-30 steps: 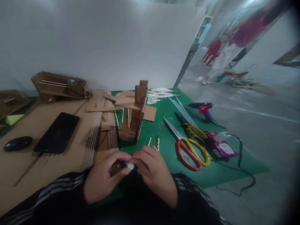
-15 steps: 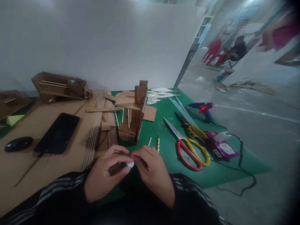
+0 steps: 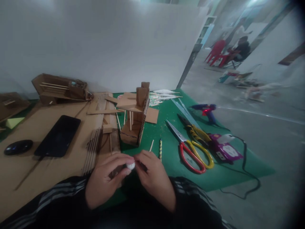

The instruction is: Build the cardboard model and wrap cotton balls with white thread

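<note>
My left hand (image 3: 108,178) pinches a small white round piece (image 3: 130,165) between thumb and fingers, close to the near edge of the green mat. Its exact kind cannot be made out. Against it, my right hand (image 3: 154,178) has its thumb and fingers pressed together; whatever sits between them is hidden. Just beyond the hands stands a cardboard model (image 3: 133,127) with thin stick posts. A short pale stick (image 3: 151,145) and a yellow-and-black patterned pencil (image 3: 160,149) lie beyond my right hand.
Red-and-yellow-handled scissors (image 3: 193,156), pliers (image 3: 194,130), a glue gun (image 3: 207,111) and a purple power strip (image 3: 225,149) lie at right. Leftward are a phone (image 3: 58,136), a mouse (image 3: 19,147) and another cardboard model (image 3: 60,87). A person (image 3: 241,49) sits in the background.
Both hands have shifted very slightly left, and the white piece has moved a little left and up with them. In the right background, a person in red has gone out of view.
</note>
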`<act>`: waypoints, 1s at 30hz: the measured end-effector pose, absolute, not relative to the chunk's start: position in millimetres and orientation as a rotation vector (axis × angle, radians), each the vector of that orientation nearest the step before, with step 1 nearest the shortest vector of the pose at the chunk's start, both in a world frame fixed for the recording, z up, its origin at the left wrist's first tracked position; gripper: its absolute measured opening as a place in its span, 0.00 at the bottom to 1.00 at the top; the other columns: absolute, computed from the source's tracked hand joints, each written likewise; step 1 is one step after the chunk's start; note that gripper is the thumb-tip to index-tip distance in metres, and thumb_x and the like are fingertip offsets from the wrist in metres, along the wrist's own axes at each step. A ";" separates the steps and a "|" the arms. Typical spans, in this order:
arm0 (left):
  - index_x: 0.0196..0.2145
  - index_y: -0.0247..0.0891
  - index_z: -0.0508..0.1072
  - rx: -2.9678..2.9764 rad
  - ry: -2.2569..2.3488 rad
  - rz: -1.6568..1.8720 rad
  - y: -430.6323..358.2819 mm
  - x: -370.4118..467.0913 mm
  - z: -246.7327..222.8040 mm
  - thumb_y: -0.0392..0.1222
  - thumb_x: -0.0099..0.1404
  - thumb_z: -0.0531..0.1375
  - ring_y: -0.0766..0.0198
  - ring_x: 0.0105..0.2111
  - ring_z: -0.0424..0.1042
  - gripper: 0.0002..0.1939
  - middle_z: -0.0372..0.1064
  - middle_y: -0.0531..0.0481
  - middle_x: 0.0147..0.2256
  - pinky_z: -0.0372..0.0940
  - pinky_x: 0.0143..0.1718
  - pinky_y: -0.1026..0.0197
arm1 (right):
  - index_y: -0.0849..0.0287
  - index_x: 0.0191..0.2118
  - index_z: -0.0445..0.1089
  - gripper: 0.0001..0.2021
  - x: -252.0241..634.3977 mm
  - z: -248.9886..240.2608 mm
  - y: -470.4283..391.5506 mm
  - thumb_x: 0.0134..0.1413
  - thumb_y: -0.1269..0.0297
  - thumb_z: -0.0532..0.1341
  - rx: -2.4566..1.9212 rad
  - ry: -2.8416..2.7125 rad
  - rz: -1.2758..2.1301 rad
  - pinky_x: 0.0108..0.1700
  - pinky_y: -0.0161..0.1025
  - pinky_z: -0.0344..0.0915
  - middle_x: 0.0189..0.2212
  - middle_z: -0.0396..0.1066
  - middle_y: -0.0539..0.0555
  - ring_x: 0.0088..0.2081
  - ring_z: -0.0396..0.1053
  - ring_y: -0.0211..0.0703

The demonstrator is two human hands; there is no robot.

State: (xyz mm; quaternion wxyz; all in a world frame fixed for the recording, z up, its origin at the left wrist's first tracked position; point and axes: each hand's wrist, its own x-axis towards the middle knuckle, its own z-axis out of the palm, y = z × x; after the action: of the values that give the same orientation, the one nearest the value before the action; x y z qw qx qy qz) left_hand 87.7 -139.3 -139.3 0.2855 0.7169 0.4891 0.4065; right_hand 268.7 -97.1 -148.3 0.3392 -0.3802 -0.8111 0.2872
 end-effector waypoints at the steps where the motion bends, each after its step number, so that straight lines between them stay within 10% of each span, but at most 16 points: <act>1: 0.44 0.44 0.75 1.922 1.314 1.093 -139.4 87.5 -139.7 0.36 0.67 0.59 0.61 0.47 0.73 0.09 0.76 0.50 0.44 0.65 0.50 0.60 | 0.58 0.35 0.71 0.07 268.2 -148.8 -97.4 0.60 0.76 0.58 -0.992 -2.123 0.748 0.36 0.37 0.59 0.30 0.69 0.51 0.34 0.65 0.42; 12: 0.45 0.43 0.63 1.634 1.443 1.194 -142.9 89.2 -154.6 0.41 0.67 0.60 0.55 0.57 0.67 0.11 0.76 0.45 0.45 0.60 0.59 0.46 | 0.58 0.33 0.70 0.07 270.2 -147.4 -105.4 0.63 0.71 0.58 -0.980 -2.262 0.729 0.38 0.39 0.53 0.28 0.66 0.49 0.33 0.62 0.41; 30: 0.41 0.44 0.74 1.861 1.437 0.938 -136.0 86.7 -138.7 0.40 0.67 0.59 0.58 0.47 0.73 0.05 0.76 0.49 0.44 0.64 0.50 0.57 | 0.58 0.35 0.66 0.09 284.6 -126.1 -103.8 0.64 0.75 0.52 -0.790 -2.360 0.630 0.39 0.40 0.54 0.32 0.68 0.52 0.34 0.61 0.42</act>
State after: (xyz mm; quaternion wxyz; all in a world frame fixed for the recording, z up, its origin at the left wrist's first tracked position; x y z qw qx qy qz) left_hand 86.7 -136.0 -138.7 0.3006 0.7012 0.5414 0.3534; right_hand 284.6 -103.8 -126.1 0.2833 -0.2953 -0.8815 0.2354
